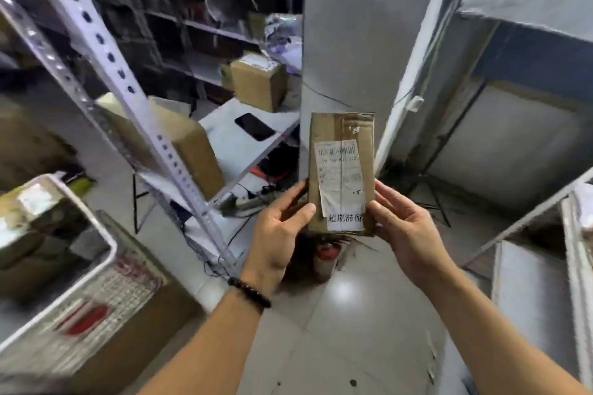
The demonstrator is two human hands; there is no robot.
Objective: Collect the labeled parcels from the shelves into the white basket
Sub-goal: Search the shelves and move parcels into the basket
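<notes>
A slim brown cardboard parcel (341, 151) with a white shipping label stands upright in front of me, label facing the camera. My left hand (279, 234) grips its lower left edge, thumb across the front. My right hand (404, 228) holds the lower right edge with fingers curled behind it. The white basket (106, 244) sits at the lower left with several brown parcels inside.
A perforated metal shelf post (128, 90) slants across the left. Two cardboard boxes (192, 144) (258, 82) and a black phone (255, 127) lie on shelves behind it. A grey pillar (346, 26) rises ahead, another shelf unit (529, 282) stands at the right, and a red object (325, 255) sits on the tiled floor.
</notes>
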